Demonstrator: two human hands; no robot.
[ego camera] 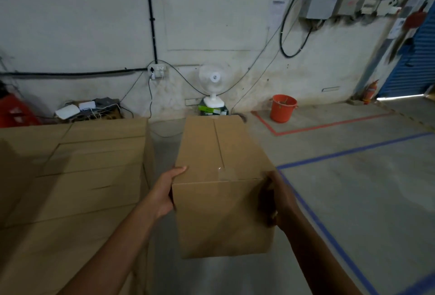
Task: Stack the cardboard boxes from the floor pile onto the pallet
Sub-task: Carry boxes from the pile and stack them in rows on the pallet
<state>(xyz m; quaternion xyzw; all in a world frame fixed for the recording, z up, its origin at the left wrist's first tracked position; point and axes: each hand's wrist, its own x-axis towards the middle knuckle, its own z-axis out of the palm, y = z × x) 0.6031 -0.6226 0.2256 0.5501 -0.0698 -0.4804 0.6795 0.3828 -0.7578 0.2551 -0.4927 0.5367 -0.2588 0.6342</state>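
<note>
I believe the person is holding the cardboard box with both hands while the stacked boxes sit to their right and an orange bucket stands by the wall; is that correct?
Not quite: the head view shows the stacked boxes to the person's left, not right. The rest holds: the left hand and right hand hold the cardboard box at its sides, and the orange bucket stands by the wall.

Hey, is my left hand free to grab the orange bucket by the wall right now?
Probably not: the left hand and the right hand both grip a cardboard box, and the bucket sits far ahead.
</note>
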